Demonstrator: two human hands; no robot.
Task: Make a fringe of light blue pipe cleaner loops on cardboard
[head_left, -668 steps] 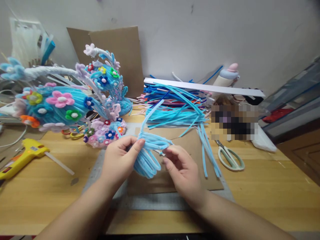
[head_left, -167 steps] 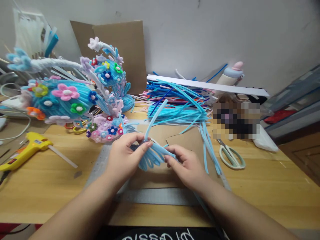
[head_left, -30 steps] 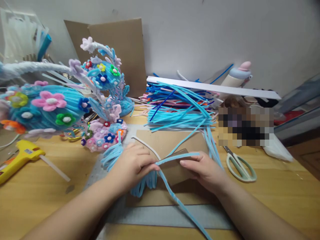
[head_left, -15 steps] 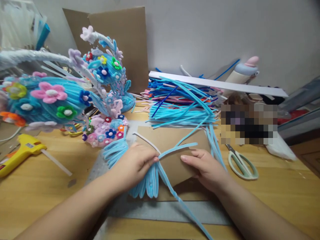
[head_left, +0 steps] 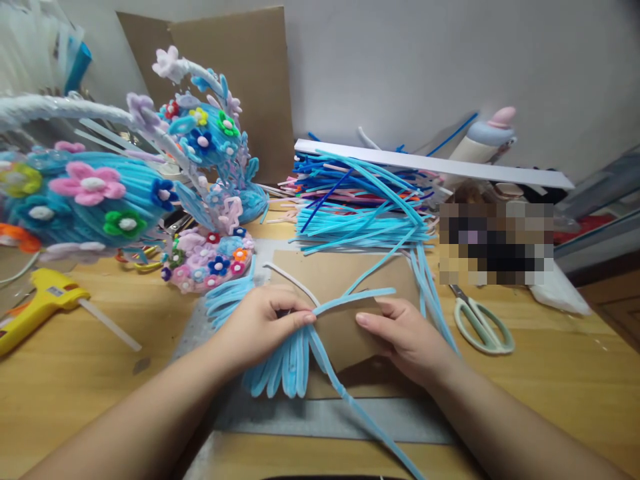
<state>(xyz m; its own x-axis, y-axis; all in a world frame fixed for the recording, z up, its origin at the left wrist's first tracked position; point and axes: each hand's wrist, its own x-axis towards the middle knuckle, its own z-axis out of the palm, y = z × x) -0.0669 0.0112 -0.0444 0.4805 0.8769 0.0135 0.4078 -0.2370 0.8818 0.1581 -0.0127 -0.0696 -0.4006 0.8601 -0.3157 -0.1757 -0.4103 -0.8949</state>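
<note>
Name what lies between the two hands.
In the head view, a brown cardboard piece and light-blue fuzzy strips lie between the left hand and the right hand.

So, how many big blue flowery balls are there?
2: the near ball at the left edge, partly cut off; the far ball, in front of the cardboard. More could be hidden.

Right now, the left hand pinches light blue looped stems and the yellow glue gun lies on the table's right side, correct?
No: in the head view, the yellow glue gun lies on the left side of the table; the left hand does pinch light blue looped stems.
</note>
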